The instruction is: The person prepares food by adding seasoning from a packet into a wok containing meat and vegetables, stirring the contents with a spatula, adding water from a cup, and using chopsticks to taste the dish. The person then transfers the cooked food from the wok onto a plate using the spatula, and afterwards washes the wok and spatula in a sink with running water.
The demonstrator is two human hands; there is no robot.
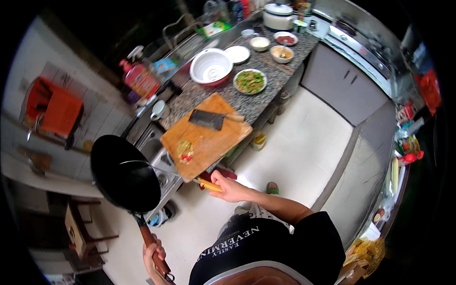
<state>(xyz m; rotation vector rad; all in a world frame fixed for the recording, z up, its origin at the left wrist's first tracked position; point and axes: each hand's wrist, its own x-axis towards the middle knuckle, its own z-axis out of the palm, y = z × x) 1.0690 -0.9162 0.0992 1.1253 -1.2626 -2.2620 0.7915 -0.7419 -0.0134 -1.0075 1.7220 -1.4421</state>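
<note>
My left hand [153,254] grips the wooden handle of a black wok [124,173], which I hold up over the stove at the left. My right hand [228,186] is closed on a slim orange-yellow handle [207,185] that pokes out near the counter's front edge, just below the wooden cutting board [209,137]. On the board lie a cleaver [207,119] and a small heap of chopped green and red bits [185,150].
Along the speckled counter [266,71] stand a white colander [211,67], a plate of green vegetables [250,81], several small bowls and a white pot [278,16]. A red bottle [139,78] stands by the sink. Grey cabinets [342,85] sit at the right.
</note>
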